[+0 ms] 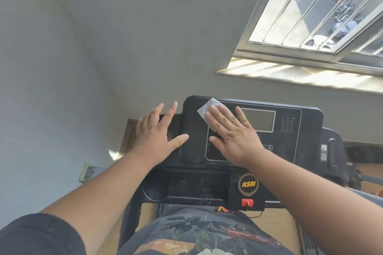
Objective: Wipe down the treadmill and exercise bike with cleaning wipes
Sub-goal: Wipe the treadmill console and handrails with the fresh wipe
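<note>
Wiping the treadmill console (306,122).
My flat right hand (234,136) presses the wipe (204,111) beside its screen (259,120); my open left hand (159,130) steadies its edge.

Bright daylight from the window (323,12) at upper right, nearly blown out on the sunlit sill (290,72), with striped bar shadows across it. Softer, even light on the grey wall (103,27); dull reflections and visible dust on the black treadmill console (294,118), a small sun patch low on the left. Strong wide-angle bending toward the edges, tilted view, slight softness and compression smear in the corners.
</note>
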